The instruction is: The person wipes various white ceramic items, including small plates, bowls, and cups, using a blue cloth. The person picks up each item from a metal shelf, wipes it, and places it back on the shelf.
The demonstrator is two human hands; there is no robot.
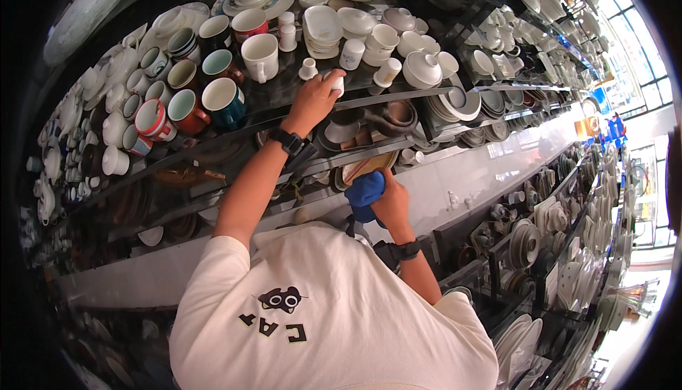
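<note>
My left hand (317,101) reaches over the front of the dark shelf, its fingers around a small white ceramic piece (337,86) at the shelf's edge. Just behind it is a small white ceramic holder (308,69), with a large white mug (260,57) farther left. A white cup with a printed design (352,54) and a small white and tan piece (387,72) are to the right. Lower down, in front of my body, my right hand (390,201) grips a bunched blue cloth (366,190).
Colored mugs (224,101) crowd the shelf's left part; a lidded white bowl (422,69) is at its right. Brown dishes (397,117) sit on the shelf below. Across the tiled aisle (453,177), more shelves hold stacked plates (525,243).
</note>
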